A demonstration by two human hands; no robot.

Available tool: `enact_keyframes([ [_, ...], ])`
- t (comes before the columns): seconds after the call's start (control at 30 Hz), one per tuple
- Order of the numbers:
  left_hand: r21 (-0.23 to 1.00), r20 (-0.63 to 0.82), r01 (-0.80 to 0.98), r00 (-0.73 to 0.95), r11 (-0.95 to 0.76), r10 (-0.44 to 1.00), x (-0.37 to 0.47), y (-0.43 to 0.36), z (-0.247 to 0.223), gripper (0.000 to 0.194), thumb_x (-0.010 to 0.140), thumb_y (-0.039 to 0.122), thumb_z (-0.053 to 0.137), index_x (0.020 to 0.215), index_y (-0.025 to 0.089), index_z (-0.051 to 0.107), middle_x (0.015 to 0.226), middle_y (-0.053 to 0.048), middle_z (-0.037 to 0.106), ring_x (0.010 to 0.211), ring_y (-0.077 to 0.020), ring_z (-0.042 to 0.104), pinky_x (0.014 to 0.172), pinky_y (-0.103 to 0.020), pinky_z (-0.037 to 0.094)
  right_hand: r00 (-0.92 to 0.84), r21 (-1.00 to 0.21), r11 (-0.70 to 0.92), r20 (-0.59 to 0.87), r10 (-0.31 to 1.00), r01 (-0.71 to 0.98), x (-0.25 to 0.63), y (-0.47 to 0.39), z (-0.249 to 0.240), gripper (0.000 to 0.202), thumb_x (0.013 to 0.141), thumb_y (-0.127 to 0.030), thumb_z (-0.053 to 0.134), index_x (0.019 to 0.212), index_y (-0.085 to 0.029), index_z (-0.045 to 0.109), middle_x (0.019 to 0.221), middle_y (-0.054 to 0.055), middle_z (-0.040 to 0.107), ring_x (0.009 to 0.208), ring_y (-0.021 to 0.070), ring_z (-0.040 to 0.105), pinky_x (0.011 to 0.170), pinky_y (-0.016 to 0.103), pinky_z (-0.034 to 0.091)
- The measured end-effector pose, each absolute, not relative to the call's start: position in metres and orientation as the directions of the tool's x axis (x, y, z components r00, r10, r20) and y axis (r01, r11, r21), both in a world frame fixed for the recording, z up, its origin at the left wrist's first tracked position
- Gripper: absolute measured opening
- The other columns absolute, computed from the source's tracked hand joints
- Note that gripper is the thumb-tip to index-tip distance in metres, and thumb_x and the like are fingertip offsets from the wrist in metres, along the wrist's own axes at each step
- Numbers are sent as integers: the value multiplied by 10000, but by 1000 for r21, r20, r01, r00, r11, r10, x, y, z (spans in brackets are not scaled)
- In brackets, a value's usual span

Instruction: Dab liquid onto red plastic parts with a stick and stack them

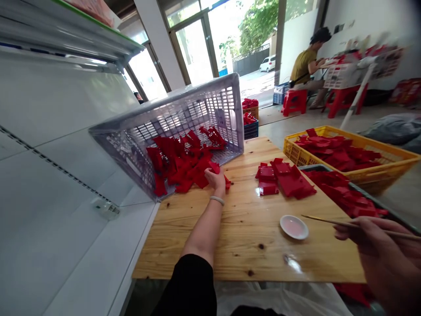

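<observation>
My left hand (pixel 215 179) reaches to the open front of a grey plastic crate (pixel 158 109) tipped on its side. Its fingers are closed on a small red piece (pixel 214 167), at the edge of a heap of red pieces (pixel 184 160) inside the crate. In my right hand (pixel 381 245) is a thin paintbrush (pixel 324 219), held like a pen, its tip pointing left. Just left of that tip, a small white dish (pixel 294 227) holds a pale pink liquid. Several shiny, flat red pieces (pixel 286 177) lie in a loose stack beyond the dish.
The wooden table (pixel 237 245) meets a white shelf unit (pixel 59 184) on the left. Right of it stand a yellow crate (pixel 358 136) and a dark crate (pixel 353 186), both full of red pieces. A person (pixel 304 66) sits on a red stool (pixel 294 102) at the back.
</observation>
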State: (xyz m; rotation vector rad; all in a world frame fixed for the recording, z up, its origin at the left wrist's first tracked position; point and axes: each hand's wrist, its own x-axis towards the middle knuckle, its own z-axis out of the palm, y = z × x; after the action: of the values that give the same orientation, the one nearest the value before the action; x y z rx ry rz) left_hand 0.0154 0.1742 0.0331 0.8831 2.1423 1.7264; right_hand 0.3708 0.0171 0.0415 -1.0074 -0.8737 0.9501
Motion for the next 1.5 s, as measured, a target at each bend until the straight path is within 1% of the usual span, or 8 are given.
enact_keyframes([
  [0.37, 987, -131, 33, -392, 156, 911, -1, 81, 0, 502, 914, 337, 787, 1358, 156, 636, 1107, -117, 771, 926, -210, 753, 862, -370, 631, 92, -953, 149, 178, 980, 263, 377, 29, 22, 520, 846, -713, 717, 962, -207, 729, 778, 86, 784, 675, 256, 766, 637, 376, 655],
  [0.57, 944, -29, 307, -290, 121, 957, -15, 27, 11, 783, 829, 254, 804, 1563, 256, 532, 1185, -102, 727, 1088, -271, 722, 1031, -474, 578, 10, -895, 152, 172, 985, 420, 375, 46, 1, 449, 814, -682, 713, 866, -237, 744, 715, 68, 770, 619, 267, 749, 609, 370, 610],
  [0.73, 349, 385, 935, -90, -55, 918, 18, 1, 12, 582, 994, 380, 669, 1549, 233, 572, 1622, -200, 471, 1492, -365, 469, 1245, -568, 378, -19, -866, 174, 187, 982, 469, 375, 48, 2, 423, 839, -649, 698, 867, -230, 745, 712, 62, 764, 611, 256, 735, 604, 359, 586],
  [0.97, -46, 148, 993, 113, -108, 982, 22, -17, 10, 853, 912, 374, 792, 1671, 284, 412, 1700, -182, 418, 1523, -396, 444, 1259, -585, 331, -45, -890, 155, 150, 988, 428, 382, 45, 11, 461, 877, -682, 664, 918, -225, 712, 723, 57, 769, 613, 241, 754, 616, 356, 642],
  [1.13, 121, 9, 990, 76, -76, 997, -10, -4, 23, 746, 956, 417, 733, 1636, 261, 471, 1457, -180, 636, 1337, -354, 591, 1160, -514, 423, -70, -883, 147, 130, 989, 447, 385, 44, 12, 443, 825, -668, 693, 879, -229, 726, 714, 60, 767, 612, 257, 760, 566, 349, 614],
  [1.27, 770, -34, 631, -114, 99, 993, -12, -6, 37, 639, 907, 554, 744, 1461, 247, 656, 1190, -117, 746, 1137, -306, 688, 1086, -452, 497, -81, -888, 158, 136, 987, 432, 390, 47, 7, 498, 763, -715, 723, 851, -226, 747, 681, 62, 756, 567, 263, 742, 521, 351, 587],
  [1.33, 936, -150, 284, -218, 209, 965, -3, -10, 43, 669, 930, 729, 605, 1323, 199, 717, 1040, -116, 771, 953, -280, 737, 948, -428, 582, -79, -899, 156, 135, 988, 409, 393, 48, 3, 508, 762, -708, 742, 887, -215, 761, 692, 68, 764, 584, 269, 752, 545, 357, 610],
  [1.5, 822, -430, -428, -32, 376, 902, 28, -23, 53, 843, 968, 837, 344, 1204, 127, 732, 934, -174, 793, 897, -323, 789, 850, -490, 648, -43, -929, 128, 121, 992, 349, 392, 49, 2, 503, 791, -680, 779, 936, -198, 776, 725, 85, 776, 622, 268, 766, 596, 361, 653],
])
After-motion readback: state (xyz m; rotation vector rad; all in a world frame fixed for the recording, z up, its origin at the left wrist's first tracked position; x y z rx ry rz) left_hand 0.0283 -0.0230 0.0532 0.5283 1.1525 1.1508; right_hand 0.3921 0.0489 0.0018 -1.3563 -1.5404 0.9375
